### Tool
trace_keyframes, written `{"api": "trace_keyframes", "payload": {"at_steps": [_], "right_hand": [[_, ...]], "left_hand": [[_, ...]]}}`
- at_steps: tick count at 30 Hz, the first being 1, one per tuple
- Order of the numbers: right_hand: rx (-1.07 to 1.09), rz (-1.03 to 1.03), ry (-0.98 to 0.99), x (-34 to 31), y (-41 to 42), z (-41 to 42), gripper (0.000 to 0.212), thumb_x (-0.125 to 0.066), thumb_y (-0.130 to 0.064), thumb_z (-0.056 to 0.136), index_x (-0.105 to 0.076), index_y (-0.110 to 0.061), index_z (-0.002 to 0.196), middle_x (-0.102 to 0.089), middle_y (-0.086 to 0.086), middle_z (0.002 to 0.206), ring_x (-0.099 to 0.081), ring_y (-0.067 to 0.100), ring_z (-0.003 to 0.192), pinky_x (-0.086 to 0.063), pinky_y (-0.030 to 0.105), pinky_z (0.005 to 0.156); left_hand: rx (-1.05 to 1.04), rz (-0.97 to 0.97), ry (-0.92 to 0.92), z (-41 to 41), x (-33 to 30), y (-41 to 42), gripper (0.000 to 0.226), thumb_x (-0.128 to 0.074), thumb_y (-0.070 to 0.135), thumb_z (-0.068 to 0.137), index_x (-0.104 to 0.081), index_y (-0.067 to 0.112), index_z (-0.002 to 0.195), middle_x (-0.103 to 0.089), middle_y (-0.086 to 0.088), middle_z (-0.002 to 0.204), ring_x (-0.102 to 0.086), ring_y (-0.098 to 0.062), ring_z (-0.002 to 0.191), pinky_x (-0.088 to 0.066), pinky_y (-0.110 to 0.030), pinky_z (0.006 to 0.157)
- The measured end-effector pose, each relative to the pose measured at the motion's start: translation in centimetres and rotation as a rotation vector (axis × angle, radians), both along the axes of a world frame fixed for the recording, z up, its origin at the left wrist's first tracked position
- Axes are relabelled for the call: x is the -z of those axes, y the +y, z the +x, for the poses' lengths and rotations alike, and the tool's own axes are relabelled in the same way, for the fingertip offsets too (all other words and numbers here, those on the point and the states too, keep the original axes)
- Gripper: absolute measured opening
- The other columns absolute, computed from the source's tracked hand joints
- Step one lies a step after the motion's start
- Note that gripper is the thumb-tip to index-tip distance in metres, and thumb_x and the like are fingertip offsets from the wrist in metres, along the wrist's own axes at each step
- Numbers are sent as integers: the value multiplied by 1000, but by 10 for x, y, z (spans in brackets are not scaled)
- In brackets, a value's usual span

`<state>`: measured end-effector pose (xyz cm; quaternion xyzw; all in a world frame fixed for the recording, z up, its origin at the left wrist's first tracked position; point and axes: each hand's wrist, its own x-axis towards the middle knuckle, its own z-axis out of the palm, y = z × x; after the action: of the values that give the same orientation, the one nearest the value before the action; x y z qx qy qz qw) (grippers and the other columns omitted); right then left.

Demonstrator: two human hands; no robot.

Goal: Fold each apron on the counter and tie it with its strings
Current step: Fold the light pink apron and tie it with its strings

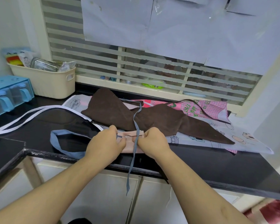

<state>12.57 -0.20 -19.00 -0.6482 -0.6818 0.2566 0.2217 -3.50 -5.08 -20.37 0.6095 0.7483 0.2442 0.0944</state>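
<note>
Two hands, left point(105, 143) and right point(153, 141), pinching folded pink apron point(131, 139) between them, blue string point(135, 126) crossing it

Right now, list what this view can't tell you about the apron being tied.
Head view only:
- Pink apron: mostly covered by both hands, left and right; fold count unreadable.
- Blue string: any knot hidden by fingers.
- Checked apron: mostly under the brown apron.

A black counter point(217, 160) carries a white printed apron point(217, 136) spread flat, with a brown apron point(152, 117) and a pink checked one point(205, 107) on top. A folded pink apron point(129, 143) sits at the front edge. At the left stand a cream basket point(52, 84) and a blue box point(8, 92).
</note>
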Motion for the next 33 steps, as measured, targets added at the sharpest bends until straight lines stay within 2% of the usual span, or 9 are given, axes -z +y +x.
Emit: {"api": "trace_keyframes", "payload": {"at_steps": [6,11,15,17,19,21,24,30,33], "right_hand": [[-85,176,368,-1,-12,22,19,-73,-17,90,-57,-17,81,-58,-3,66,-51,10,58,-44,29,55],[-137,199,685,-11,-7,42,19,-81,-8,87,-63,-15,89,-67,30,90,-63,31,72,-57,62,70],[-173,189,710,-13,-9,58,10,-79,-11,91,-75,-17,98,-76,17,94,-73,38,91,-62,53,84],[-218,190,669,-13,-12,67,4,-76,-12,93,-76,-15,94,-78,6,90,-74,28,87,-61,37,76],[-221,203,638,-8,-13,76,11,-76,-10,92,-70,-9,83,-71,1,77,-64,17,71,-50,30,66],[-210,204,617,-3,-12,82,18,-73,-3,89,-60,-1,76,-55,2,67,-50,11,67,-41,28,61],[-223,178,563,4,-15,84,18,-65,2,86,-54,0,72,-46,2,65,-42,10,66,-33,30,59],[-272,105,669,15,-21,90,17,-71,-11,90,-61,-7,76,-54,-2,68,-49,12,69,-39,30,64],[-249,137,750,11,-27,90,15,-75,-7,91,-71,-19,100,-64,2,83,-57,13,74,-48,28,68]], "left_hand": [[72,40,-342,-6,-5,2,45,-74,53,86,-55,32,122,-61,17,113,-61,-4,101,-54,-32,86],[337,-12,-660,8,-28,7,19,-74,42,95,-76,37,113,-78,22,104,-70,5,99,-54,-27,94],[421,25,-814,29,-30,12,18,-66,19,103,-78,25,114,-82,1,95,-79,-23,86,-63,-41,87],[457,21,-832,37,-28,11,17,-65,14,103,-79,20,111,-81,-9,89,-77,-35,74,-64,-44,78],[489,16,-805,43,-24,12,17,-68,14,101,-80,23,110,-82,-2,94,-79,-25,81,-63,-34,77],[518,5,-748,46,-19,14,16,-74,20,97,-80,26,110,-81,9,101,-76,-8,94,-58,-23,82],[502,6,-683,51,-8,18,6,-82,31,90,-80,26,93,-78,3,88,-72,-10,82,-53,-28,75],[509,56,-689,58,6,19,17,-79,16,92,-78,29,81,-73,4,75,-64,-2,72,-48,-19,69],[477,84,-690,55,3,19,11,-76,11,94,-79,20,88,-74,-9,83,-65,-11,75,-49,-25,71]]}}
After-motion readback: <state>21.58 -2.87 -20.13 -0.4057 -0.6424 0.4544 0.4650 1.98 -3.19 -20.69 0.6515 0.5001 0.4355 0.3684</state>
